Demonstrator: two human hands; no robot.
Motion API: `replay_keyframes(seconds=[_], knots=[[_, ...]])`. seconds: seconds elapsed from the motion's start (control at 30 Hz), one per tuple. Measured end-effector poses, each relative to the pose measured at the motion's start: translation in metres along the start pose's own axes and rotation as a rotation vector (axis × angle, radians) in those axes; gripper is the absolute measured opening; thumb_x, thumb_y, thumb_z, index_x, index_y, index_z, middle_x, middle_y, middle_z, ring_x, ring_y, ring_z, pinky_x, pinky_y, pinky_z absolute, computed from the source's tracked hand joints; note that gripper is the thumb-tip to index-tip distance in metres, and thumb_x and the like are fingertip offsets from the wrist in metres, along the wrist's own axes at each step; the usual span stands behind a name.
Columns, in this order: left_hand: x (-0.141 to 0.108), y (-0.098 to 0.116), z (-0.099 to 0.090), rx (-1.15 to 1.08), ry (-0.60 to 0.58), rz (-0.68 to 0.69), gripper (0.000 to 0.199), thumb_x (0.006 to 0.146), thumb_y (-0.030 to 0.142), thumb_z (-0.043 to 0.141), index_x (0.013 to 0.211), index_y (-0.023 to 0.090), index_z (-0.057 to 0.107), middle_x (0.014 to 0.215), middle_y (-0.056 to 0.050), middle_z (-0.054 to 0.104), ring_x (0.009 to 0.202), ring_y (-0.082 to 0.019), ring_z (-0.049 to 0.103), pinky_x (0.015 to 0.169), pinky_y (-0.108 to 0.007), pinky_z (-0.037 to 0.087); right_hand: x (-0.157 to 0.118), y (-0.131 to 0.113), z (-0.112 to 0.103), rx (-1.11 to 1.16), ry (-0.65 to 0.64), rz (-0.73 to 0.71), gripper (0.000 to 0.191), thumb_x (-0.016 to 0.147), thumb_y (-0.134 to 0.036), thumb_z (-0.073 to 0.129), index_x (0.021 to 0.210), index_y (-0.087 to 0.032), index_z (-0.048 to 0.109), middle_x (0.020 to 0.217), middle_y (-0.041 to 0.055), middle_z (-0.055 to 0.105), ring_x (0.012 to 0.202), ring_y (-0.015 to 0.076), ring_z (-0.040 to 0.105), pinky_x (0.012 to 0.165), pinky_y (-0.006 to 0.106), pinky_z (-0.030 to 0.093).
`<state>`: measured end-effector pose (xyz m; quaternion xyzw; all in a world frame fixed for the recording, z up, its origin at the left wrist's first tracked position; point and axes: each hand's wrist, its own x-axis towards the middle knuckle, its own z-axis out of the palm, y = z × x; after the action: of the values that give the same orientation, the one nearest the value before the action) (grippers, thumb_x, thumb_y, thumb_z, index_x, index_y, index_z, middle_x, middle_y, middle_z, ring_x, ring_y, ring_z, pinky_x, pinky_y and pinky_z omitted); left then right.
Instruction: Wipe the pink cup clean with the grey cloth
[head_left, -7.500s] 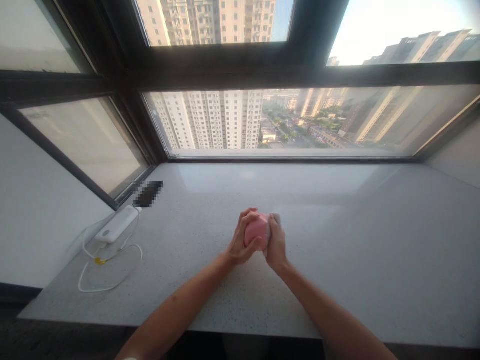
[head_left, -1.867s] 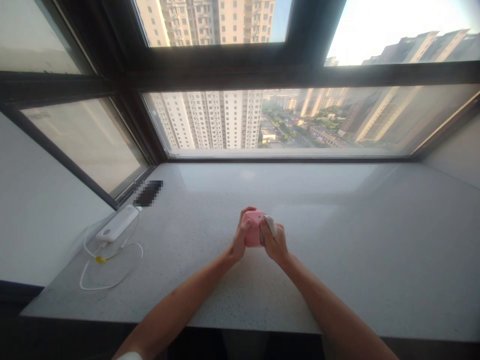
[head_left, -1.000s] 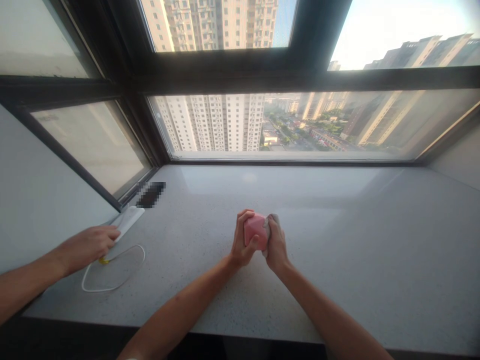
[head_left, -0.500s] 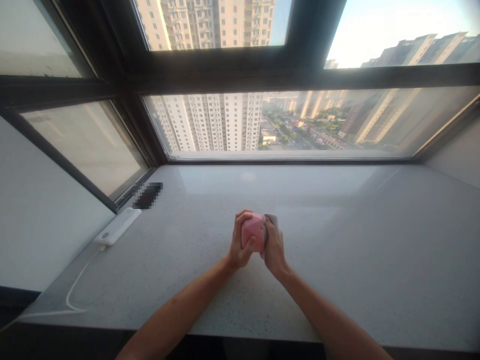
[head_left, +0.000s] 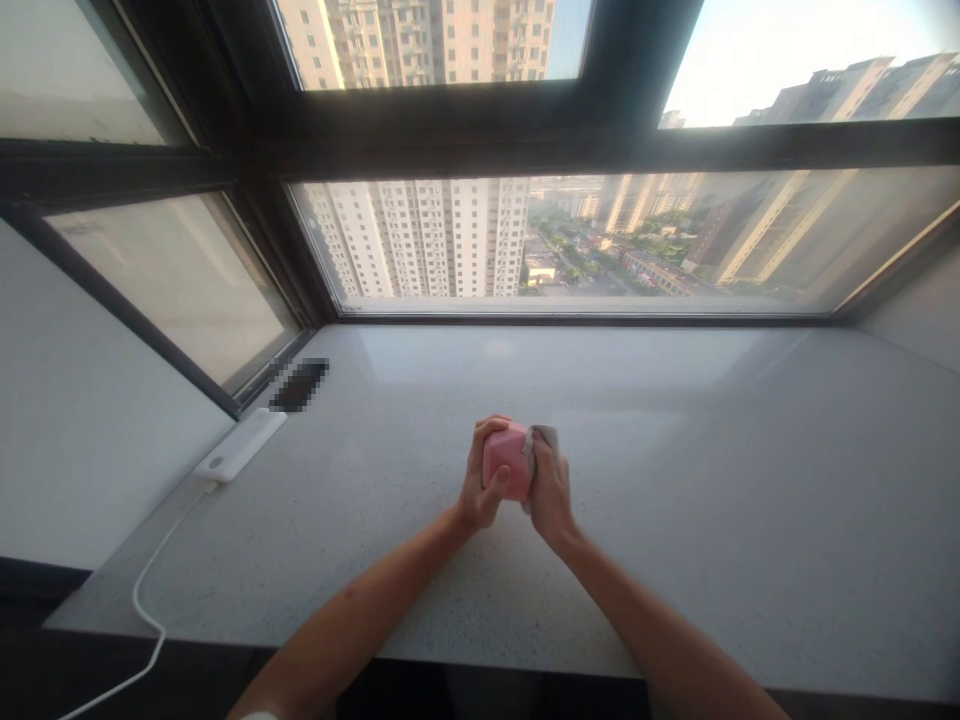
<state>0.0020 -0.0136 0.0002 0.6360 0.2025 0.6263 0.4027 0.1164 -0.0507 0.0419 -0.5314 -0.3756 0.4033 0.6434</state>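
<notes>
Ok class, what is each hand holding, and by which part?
The left hand grips the pink object around its left side; the right hand holds a grey cloth against its right side.

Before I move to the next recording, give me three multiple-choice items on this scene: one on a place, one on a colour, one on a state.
1. Where is the power bank?
A) On the floor
B) On the stone sill, towards its left end
C) Leaning on the window glass

2. What colour is the block being held?
A) Pink
B) Green
C) Black

3. How does the white cable lie?
A) Coiled in a loop on the sill
B) Wrapped around the power bank
C) Running from the power bank over the sill's front edge

Answers:
1. B: it lies on the sill near the left side wall.
2. A: pink shows between the left hand and the right hand, which both close on it.
3. C: the cable leaves the power bank and drops past the front edge.
</notes>
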Motion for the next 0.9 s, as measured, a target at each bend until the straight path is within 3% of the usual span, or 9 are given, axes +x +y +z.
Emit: replay_keyframes(seconds=[0.1, 0.17, 0.3, 0.37, 0.5, 0.57, 0.73, 0.77, 0.9], knots=[[0.001, 0.003, 0.004, -0.227, -0.058, -0.249, 0.060, 0.103, 0.069, 0.052, 0.142, 0.023, 0.052, 0.129, -0.010, 0.064, 0.115, -0.028, 0.064, 0.106, -0.044, 0.051, 0.003, 0.010, -0.010, -0.063, -0.098, -0.098, 0.054, 0.091, -0.069, 0.066, 0.065, -0.023, 0.051, 0.056, -0.0050, 0.044, 0.051, 0.0111, 0.039, 0.046, 0.024, 0.032], [0.000, 0.004, 0.006, -0.258, -0.067, -0.292, 0.057, 0.106, 0.067, 0.050, 0.143, 0.024, 0.050, 0.127, -0.010, 0.065, 0.112, -0.027, 0.065, 0.104, -0.043, 0.052, 0.005, 0.012, -0.013, -0.078, -0.100, -0.101, 0.056, 0.090, -0.070, 0.066, 0.064, -0.023, 0.049, 0.055, -0.0051, 0.043, 0.051, 0.0110, 0.038, 0.046, 0.024, 0.031], [0.000, 0.001, 0.004, -0.003, -0.026, -0.010, 0.060, 0.099, 0.066, 0.064, 0.142, 0.025, 0.055, 0.141, -0.012, 0.057, 0.134, -0.033, 0.054, 0.119, -0.050, 0.043, 0.004, 0.005, -0.003, 0.046, 0.044, 0.046, 0.048, 0.095, -0.064, 0.059, 0.069, -0.024, 0.049, 0.060, -0.0056, 0.043, 0.053, 0.0113, 0.036, 0.045, 0.023, 0.032], [0.002, -0.001, 0.001, 0.039, -0.018, 0.047, 0.063, 0.097, 0.068, 0.066, 0.140, 0.024, 0.056, 0.141, -0.013, 0.056, 0.137, -0.034, 0.052, 0.121, -0.052, 0.041, 0.004, 0.004, 0.001, 0.072, 0.049, 0.049, 0.046, 0.095, -0.062, 0.058, 0.070, -0.024, 0.050, 0.061, -0.0056, 0.043, 0.053, 0.0114, 0.037, 0.045, 0.023, 0.032], [0.005, 0.002, 0.000, -0.197, -0.070, -0.274, 0.058, 0.103, 0.069, 0.054, 0.139, 0.023, 0.054, 0.127, -0.009, 0.064, 0.110, -0.027, 0.064, 0.102, -0.042, 0.053, 0.006, 0.010, -0.006, -0.059, -0.084, -0.085, 0.055, 0.092, -0.071, 0.062, 0.067, -0.023, 0.051, 0.057, -0.0050, 0.045, 0.051, 0.0114, 0.040, 0.047, 0.024, 0.033], [0.004, 0.004, 0.003, -0.242, -0.077, -0.345, 0.058, 0.104, 0.068, 0.052, 0.140, 0.023, 0.052, 0.123, -0.009, 0.065, 0.105, -0.025, 0.064, 0.097, -0.040, 0.054, 0.007, 0.011, -0.009, -0.099, -0.111, -0.112, 0.058, 0.091, -0.073, 0.065, 0.065, -0.024, 0.050, 0.055, -0.0048, 0.045, 0.050, 0.0113, 0.040, 0.047, 0.024, 0.033], [0.003, 0.004, 0.004, 0.003, 0.003, -0.050, 0.065, 0.095, 0.070, 0.068, 0.138, 0.023, 0.058, 0.139, -0.012, 0.057, 0.132, -0.033, 0.054, 0.120, -0.049, 0.043, 0.003, 0.005, -0.002, 0.018, 0.034, 0.031, 0.049, 0.099, -0.065, 0.055, 0.071, -0.024, 0.053, 0.057, -0.0053, 0.047, 0.049, 0.0117, 0.039, 0.043, 0.024, 0.033], [0.003, 0.004, 0.003, -0.010, -0.006, -0.069, 0.064, 0.096, 0.070, 0.067, 0.138, 0.023, 0.058, 0.138, -0.012, 0.058, 0.130, -0.032, 0.055, 0.118, -0.048, 0.045, 0.002, 0.005, -0.001, 0.023, 0.034, 0.037, 0.049, 0.098, -0.065, 0.055, 0.072, -0.024, 0.053, 0.057, -0.0054, 0.047, 0.049, 0.0118, 0.039, 0.043, 0.024, 0.033], [0.005, 0.000, 0.001, -0.229, -0.099, -0.371, 0.057, 0.104, 0.067, 0.052, 0.139, 0.023, 0.054, 0.121, -0.008, 0.065, 0.100, -0.024, 0.064, 0.092, -0.037, 0.055, 0.004, 0.010, -0.006, -0.080, -0.063, -0.050, 0.058, 0.091, -0.075, 0.062, 0.066, -0.024, 0.052, 0.056, -0.0047, 0.046, 0.051, 0.0121, 0.041, 0.045, 0.025, 0.032]])
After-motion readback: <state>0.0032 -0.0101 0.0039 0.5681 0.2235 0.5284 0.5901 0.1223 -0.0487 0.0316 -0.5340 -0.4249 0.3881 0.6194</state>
